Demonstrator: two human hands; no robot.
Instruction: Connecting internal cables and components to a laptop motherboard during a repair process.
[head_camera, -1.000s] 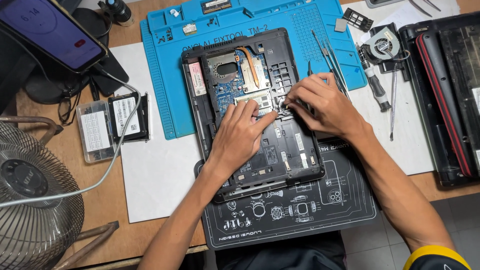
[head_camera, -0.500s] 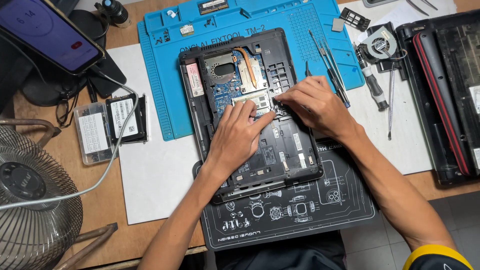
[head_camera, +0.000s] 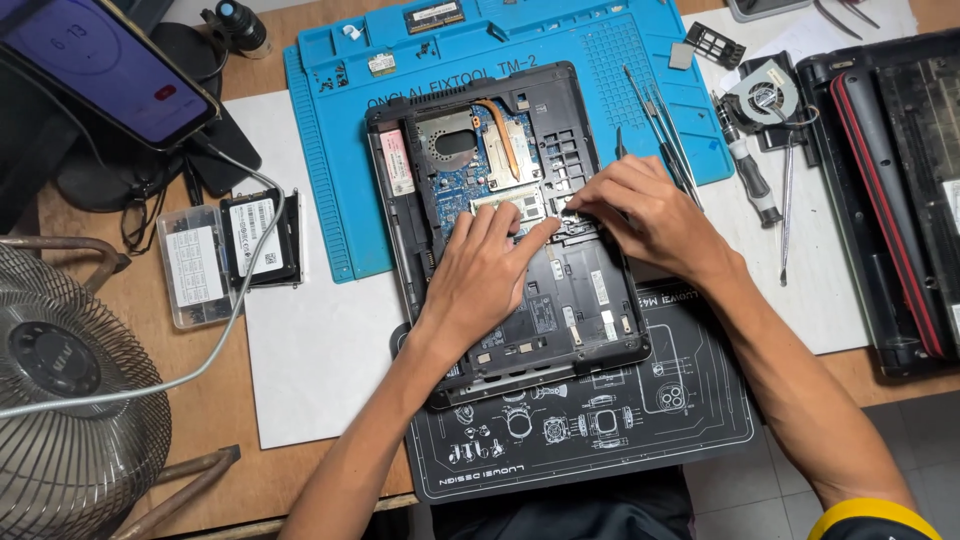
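The opened laptop base (head_camera: 505, 215) lies underside up, half on the blue silicone repair mat (head_camera: 330, 150) and half on the black work mat (head_camera: 600, 440), with its blue motherboard and copper heat pipe exposed. The left hand (head_camera: 485, 270) lies flat on the chassis, fingers together and extended, tips just beside the memory module (head_camera: 508, 207). The right hand (head_camera: 640, 210) has its fingertips drawn together at the module's right edge; whether they pinch anything I cannot tell. Working here likely calls for even, light pressure from both sides, the chassis kept steady, and fingers kept off the contacts. Tweezers (head_camera: 665, 135) and a screwdriver (head_camera: 748, 170) lie near.
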